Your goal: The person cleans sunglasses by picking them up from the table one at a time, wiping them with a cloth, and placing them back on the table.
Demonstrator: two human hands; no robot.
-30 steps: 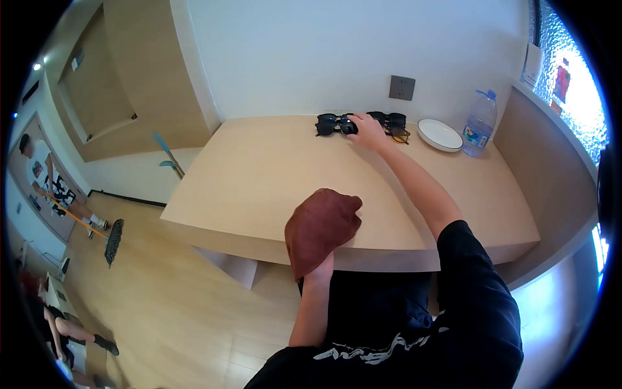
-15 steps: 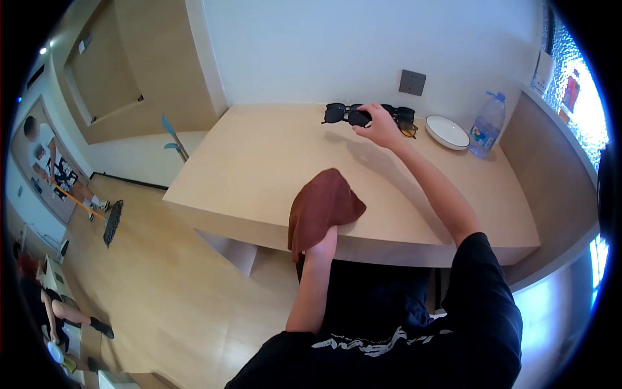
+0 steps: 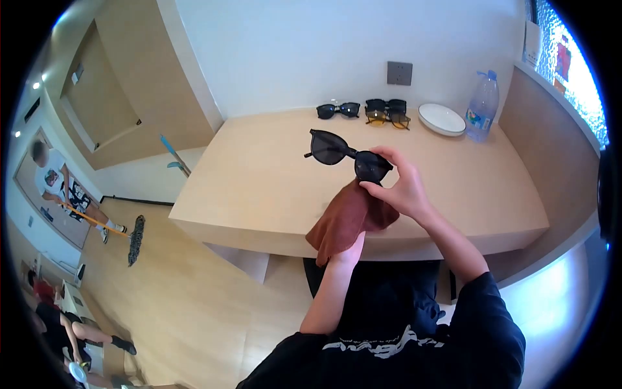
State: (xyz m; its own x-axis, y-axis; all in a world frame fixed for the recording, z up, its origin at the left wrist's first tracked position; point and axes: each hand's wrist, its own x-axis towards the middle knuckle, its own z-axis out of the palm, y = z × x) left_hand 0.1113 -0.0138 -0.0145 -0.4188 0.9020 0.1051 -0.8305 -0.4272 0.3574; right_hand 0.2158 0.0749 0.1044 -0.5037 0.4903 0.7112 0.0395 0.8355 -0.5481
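Note:
My right hand pinches a pair of black sunglasses by the right-hand lens end, holding it above the desk. Just below, a brown cloth drapes over my left hand, which holds it from underneath; the cloth hides those fingers. The cloth's top meets the lower edge of the sunglasses, though whether it grips them I cannot tell. Along the wall lie another dark pair of sunglasses, a black pair and a yellow-tinted pair of glasses.
On the wooden desk stand a white dish and a plastic bottle, beside a raised side panel. A wall socket is behind. At left, one person holds a mop; another person sits.
My right hand has come back from the wall with the sunglasses and now holds them at the cloth. The left hand and cloth have shifted slightly right.

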